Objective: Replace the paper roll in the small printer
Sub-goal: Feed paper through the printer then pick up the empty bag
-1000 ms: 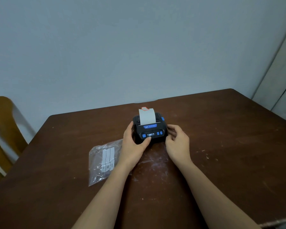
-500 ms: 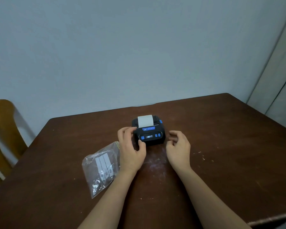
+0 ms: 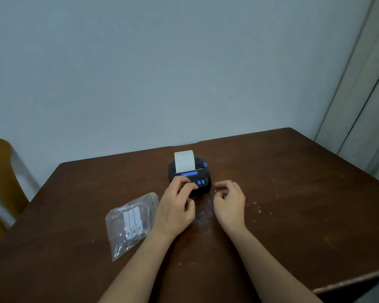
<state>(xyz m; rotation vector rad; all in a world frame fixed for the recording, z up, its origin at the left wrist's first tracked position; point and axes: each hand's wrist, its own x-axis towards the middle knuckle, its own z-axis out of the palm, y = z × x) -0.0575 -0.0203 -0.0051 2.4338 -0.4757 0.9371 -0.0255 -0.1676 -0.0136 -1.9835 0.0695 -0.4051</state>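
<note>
Dark brown surface (image 3: pixel 293 193) against a plain pale wall, scuffed with white marks near the middle; a yellow wooden chair (image 3: pixel 0 182) stands off beyond the left hand's side.

Small printer (image 3: pixel 189 177): black body, blue buttons, sitting just ahead of both hands and a little toward the left one. A strip of white paper (image 3: pixel 184 160) stands up out of its far end, so I take the new roll to be already loaded. The printer's long axis runs away from me, control panel at the near end, paper exit at the far end.

Left hand (image 3: pixel 176 206): fingers curled, fingertips on the near panel by the buttons, thumb tucked beneath. It looks like pressing rather than gripping; I cannot tell which button.

Right hand (image 3: pixel 229 201): loosely curled, holding nothing, just beside the printer's right flank and clear of it.

A clear plastic bag (image 3: pixel 129 221) with white label strips lies outside the left hand.

Judgement: the left hand is nearer the controls, so the next move falls to it, probably a feed or test press.
</note>
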